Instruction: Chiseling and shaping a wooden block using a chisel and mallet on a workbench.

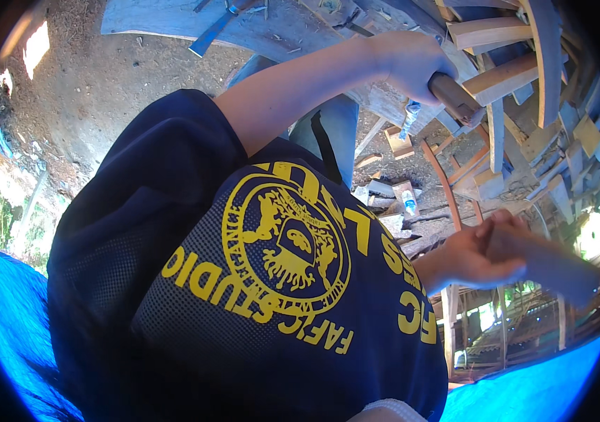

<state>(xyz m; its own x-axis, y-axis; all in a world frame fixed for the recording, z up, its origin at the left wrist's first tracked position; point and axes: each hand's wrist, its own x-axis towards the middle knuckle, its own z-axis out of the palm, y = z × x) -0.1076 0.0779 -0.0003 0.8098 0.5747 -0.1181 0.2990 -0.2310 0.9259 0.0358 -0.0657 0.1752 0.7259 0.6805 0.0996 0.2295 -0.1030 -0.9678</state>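
My left arm reaches across the top of the view, and my left hand (419,67) is closed around a brown wooden piece (454,98) with a rounded, worn end pointing down to the right. Lower on the right, my right hand (472,253) is closed on a wooden block (546,264). Motion blurs this block, so its exact kind cannot be made out. The two held pieces are apart from each other. My dark shirt with yellow print fills the middle of the view.
A long plank (166,17) lies at the top, with a flat blade tool (212,32) on it. Stacked boards (489,34) and scattered offcuts (560,151) lie at the right. A plastic bottle (409,202) lies among scraps. Blue sheeting (532,390) runs along the bottom right.
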